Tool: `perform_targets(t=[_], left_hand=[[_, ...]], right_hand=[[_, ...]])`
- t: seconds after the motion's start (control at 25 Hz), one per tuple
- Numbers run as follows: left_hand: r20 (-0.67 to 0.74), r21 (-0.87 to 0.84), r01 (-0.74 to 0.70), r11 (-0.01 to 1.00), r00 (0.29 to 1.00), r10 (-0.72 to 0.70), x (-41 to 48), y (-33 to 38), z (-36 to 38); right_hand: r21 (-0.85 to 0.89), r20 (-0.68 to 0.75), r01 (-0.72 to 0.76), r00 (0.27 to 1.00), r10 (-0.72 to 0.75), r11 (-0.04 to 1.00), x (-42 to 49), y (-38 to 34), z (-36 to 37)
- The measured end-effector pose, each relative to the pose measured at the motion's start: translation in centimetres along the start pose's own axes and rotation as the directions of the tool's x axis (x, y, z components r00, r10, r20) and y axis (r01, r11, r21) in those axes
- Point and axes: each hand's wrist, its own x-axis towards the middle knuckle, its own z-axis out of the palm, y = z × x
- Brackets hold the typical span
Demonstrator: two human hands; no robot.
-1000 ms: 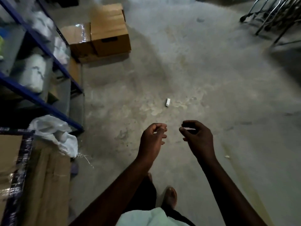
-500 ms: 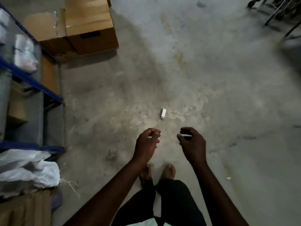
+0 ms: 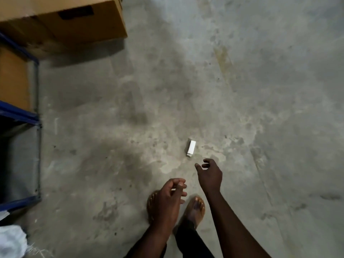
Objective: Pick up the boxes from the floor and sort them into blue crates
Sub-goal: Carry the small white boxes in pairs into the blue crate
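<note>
A small white box [image 3: 191, 148] lies alone on the grey concrete floor near the middle of the head view. My right hand [image 3: 210, 175] hovers just below it, a short gap away, fingers spread and loosely curved, holding nothing. My left hand [image 3: 170, 197] hangs lower and to the left, above my feet, fingers loosely curled and empty. No blue crate is in view.
Large cardboard cartons [image 3: 74, 21] stand on the floor at the top left. A blue-framed metal shelf rack [image 3: 20, 116] runs down the left edge, with a white bag [image 3: 11, 243] at its foot. My sandalled feet [image 3: 194, 209] stand below the box. Bare concrete spreads to the right.
The view tilted down and closed in on the white box. My right hand opened and reached toward the box. My left hand dropped lower.
</note>
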Motion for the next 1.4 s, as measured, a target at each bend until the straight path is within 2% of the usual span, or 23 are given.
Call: perform_targets(t=[0.24,0.36,0.48,0.64,0.76,0.84,0.96,1.04,1.16,1.28,1.4], left_hand=[[-0.061,0.033,0.008,0.999,0.998,-0.006,12.9,-9.3,2.2],[-0.037,-0.075,-0.010,0.997,0.999,0.007,17.4,-8.8,2.7],[0.026,-0.110,-0.093,0.990,0.995,0.096,19.3,-6.6,3.2],[0.061,-0.108,-0.107,0.988,0.992,0.114,20.3,-5.9,4.4],[0.081,-0.115,-0.113,0.987,0.989,0.123,19.5,-6.5,4.8],[0.075,-0.111,-0.116,0.987,0.989,0.125,17.1,-6.3,4.7],[0.091,0.025,-0.124,0.992,0.988,0.121,10.6,-3.5,4.1],[0.076,0.067,-0.199,0.978,0.978,0.194,6.0,0.1,3.4],[0.121,0.078,-0.315,0.946,0.945,0.304,-1.2,8.0,2.1],[0.262,0.062,-0.415,0.908,0.884,0.387,-10.3,16.9,-1.0],[0.438,0.048,-0.557,0.829,0.758,0.484,-17.7,22.4,-3.6]], right_hand=[[-0.074,0.025,-0.160,0.986,0.163,0.984,16.3,8.6,15.0],[-0.172,-0.010,-0.153,0.988,0.154,0.973,22.9,12.2,20.8],[-0.253,-0.048,-0.162,0.987,0.155,0.954,27.3,14.4,25.5],[-0.229,-0.062,-0.225,0.974,0.216,0.947,29.5,14.8,27.9],[-0.177,-0.075,-0.248,0.968,0.238,0.953,27.5,12.8,25.3],[-0.090,-0.103,-0.205,0.975,0.196,0.974,23.5,10.1,20.9],[0.025,-0.193,-0.054,0.979,0.058,0.998,13.1,4.3,10.6],[0.068,-0.206,0.044,0.978,-0.029,0.997,5.0,-0.4,3.6],[0.162,-0.174,0.067,0.984,-0.038,0.985,-7.8,-8.4,-6.4],[0.195,-0.216,0.112,0.974,-0.069,0.974,-19.7,-15.7,-14.7],[0.191,-0.338,0.186,0.934,-0.113,0.964,-28.3,-19.3,-19.7]])
